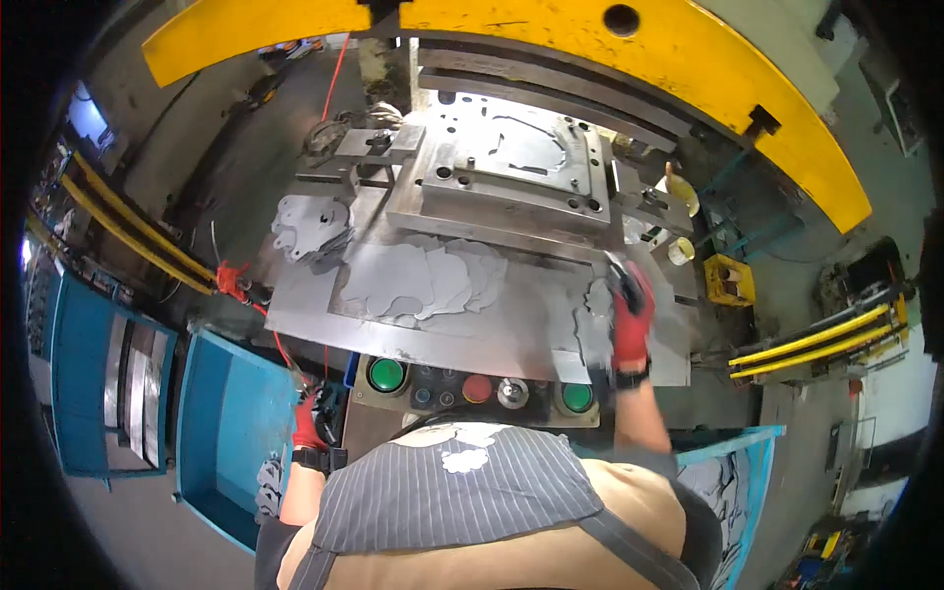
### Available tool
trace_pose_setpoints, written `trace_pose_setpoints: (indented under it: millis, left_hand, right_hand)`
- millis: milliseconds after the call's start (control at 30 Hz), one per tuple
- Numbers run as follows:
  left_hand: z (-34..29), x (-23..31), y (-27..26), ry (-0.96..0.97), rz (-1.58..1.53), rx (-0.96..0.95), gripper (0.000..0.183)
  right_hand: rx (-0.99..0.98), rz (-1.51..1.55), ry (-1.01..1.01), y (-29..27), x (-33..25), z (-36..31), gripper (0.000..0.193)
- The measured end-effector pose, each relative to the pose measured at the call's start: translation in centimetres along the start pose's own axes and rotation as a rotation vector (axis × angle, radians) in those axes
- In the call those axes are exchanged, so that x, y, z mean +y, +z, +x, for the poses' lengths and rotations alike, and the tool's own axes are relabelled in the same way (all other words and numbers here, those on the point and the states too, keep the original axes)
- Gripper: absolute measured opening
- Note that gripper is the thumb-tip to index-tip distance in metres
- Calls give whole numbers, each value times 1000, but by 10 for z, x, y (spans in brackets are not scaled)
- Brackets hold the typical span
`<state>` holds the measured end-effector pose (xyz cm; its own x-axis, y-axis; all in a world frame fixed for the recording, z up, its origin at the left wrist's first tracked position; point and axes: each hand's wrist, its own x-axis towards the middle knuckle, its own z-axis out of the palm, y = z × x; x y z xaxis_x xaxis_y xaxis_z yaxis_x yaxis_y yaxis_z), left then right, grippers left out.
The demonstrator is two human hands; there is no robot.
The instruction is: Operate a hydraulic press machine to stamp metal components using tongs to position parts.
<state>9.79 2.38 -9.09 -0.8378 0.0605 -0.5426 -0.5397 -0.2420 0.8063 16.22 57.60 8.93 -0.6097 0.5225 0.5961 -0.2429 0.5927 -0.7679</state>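
Note:
My right hand (pixel 632 313), in a red and black glove, is over the right part of the metal table plate (pixel 531 339). Motion smears its fingers, so their grip does not show. Close beside it, a thin grey sheet-metal piece (pixel 592 307) with a jagged edge lies on the plate. Low at the left, my left hand (pixel 313 418), gloved alike, is closed around a fitting at the end of a red hose (pixel 279 346); the fitting's kind is unclear. Flat grey cut metal plates (pixel 423 280) overlap mid-table, and a stack of similar plates (pixel 310 224) sits farther left.
Behind the plate stands a lit steel press die (pixel 511 157) under a yellow press beam (pixel 551 25). A control panel (pixel 447 386) with green and red buttons is in front of me. Blue bins (pixel 211 393) stand at both sides, and a yellow crate (pixel 729 281) at right.

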Motion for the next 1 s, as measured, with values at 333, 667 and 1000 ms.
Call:
trace_pose_setpoints:
  millis: [333, 667, 1000]
  left_hand:
    - [63, -8, 69, -99, 933, -437, 33]
    - [94, -18, 73, -225, 1026, -374, 12]
    - [99, -17, 71, -292, 950, -344, 9]
  right_hand:
    - [-206, 25, 1077, -111, 122, -256, 49]
    - [-113, -97, 1022, -78, 152, -254, 38]
    - [-63, -240, 1060, -83, 229, -302, 58]
